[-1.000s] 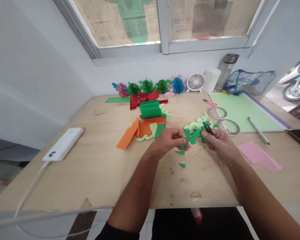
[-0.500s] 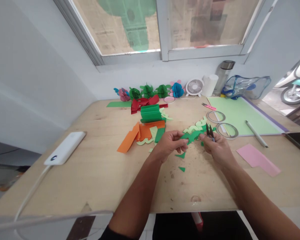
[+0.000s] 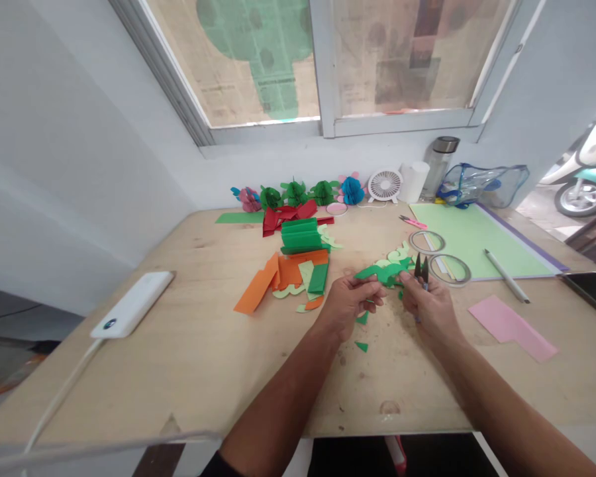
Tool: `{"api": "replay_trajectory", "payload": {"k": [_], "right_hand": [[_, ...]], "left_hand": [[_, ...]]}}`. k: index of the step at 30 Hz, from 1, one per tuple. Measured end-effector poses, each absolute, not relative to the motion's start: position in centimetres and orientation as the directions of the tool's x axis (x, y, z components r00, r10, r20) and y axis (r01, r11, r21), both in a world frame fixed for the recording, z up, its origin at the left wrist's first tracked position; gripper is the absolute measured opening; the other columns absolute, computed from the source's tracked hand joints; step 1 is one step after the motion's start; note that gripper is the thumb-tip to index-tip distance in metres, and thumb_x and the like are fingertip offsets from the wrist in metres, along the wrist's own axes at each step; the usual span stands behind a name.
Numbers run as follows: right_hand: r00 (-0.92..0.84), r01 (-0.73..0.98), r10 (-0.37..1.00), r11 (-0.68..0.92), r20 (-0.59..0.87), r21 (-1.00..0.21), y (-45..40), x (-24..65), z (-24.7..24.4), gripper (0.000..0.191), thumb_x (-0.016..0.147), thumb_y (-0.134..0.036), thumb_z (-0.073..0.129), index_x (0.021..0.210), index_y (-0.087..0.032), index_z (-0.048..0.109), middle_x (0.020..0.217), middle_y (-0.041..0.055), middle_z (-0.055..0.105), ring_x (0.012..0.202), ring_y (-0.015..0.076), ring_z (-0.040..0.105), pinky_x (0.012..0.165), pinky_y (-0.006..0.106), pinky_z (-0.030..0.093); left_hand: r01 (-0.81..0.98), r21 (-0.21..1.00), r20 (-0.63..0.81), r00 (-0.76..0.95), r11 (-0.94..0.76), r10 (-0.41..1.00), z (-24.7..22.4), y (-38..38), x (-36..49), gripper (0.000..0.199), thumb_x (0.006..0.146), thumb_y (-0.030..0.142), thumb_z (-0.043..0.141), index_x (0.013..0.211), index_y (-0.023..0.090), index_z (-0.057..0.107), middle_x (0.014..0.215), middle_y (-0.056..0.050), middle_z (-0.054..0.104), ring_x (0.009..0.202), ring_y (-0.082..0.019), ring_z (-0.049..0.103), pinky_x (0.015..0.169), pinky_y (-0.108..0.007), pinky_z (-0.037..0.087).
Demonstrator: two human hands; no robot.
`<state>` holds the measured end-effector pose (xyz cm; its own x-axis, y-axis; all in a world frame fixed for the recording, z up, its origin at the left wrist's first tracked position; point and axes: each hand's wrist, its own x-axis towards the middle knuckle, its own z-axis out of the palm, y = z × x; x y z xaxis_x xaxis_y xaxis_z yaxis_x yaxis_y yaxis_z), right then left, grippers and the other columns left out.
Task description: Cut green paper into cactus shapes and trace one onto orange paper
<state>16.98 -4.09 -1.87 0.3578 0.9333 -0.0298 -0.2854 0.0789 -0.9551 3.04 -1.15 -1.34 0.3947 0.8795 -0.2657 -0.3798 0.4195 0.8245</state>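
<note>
My left hand [image 3: 355, 298] pinches the left part of a wavy green paper piece [image 3: 385, 272] above the wooden table. My right hand [image 3: 430, 301] holds small dark scissors [image 3: 421, 270], blades pointing up and apart, and its thumb and finger touch the right end of the same green paper. Just behind the piece lie pale green wavy cutouts [image 3: 398, 252]. Small green scraps [image 3: 361, 346] rest on the table below my hands. Folded green paper [image 3: 298, 236] and orange paper [image 3: 256, 286] are to the left.
Paper figures [image 3: 295, 193], a white fan [image 3: 385, 185], a bottle [image 3: 440, 165] and a clear pouch [image 3: 484, 185] line the back. Tape rolls [image 3: 449, 268], a pen [image 3: 506, 275], pink paper [image 3: 512, 327] and a phone [image 3: 593, 295] are right; a white power bank [image 3: 133, 303] is left.
The green paper has turned slightly, its left end now reaching over my left fingers. An orange scrap beside the left pile has come into sight. The view has tilted up a little.
</note>
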Motion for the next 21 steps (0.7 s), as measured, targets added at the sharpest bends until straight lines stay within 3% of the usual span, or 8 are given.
{"api": "replay_trajectory", "payload": {"k": [14,21], "right_hand": [[0.297,-0.264,0.955,0.063,-0.019,-0.962,-4.22,16.69,-2.29,0.041,0.065,-0.048,0.077,0.064,-0.021,0.047,0.043,-0.0103,0.029,0.038,0.0057,0.019,0.038,0.024,0.012],[0.169,-0.079,0.985,-0.017,-0.03,-0.997,-4.45,16.76,-2.39,0.052,0.064,-0.057,0.074,0.053,-0.022,0.038,0.044,-0.008,0.028,0.041,0.0064,0.02,0.04,0.025,0.014]], "left_hand": [[-0.429,0.814,-0.267,0.32,0.391,0.909,-1.37,-1.18,3.2,0.028,0.055,0.027,0.08,0.07,0.012,0.061,0.063,-0.003,0.066,0.052,-0.009,0.057,0.049,-0.02,0.04],[-0.448,0.818,-0.264,0.265,0.36,0.928,-1.53,-0.48,2.72,0.027,0.054,0.025,0.074,0.074,0.015,0.058,0.058,0.0,0.064,0.048,-0.009,0.056,0.046,-0.019,0.039]]}}
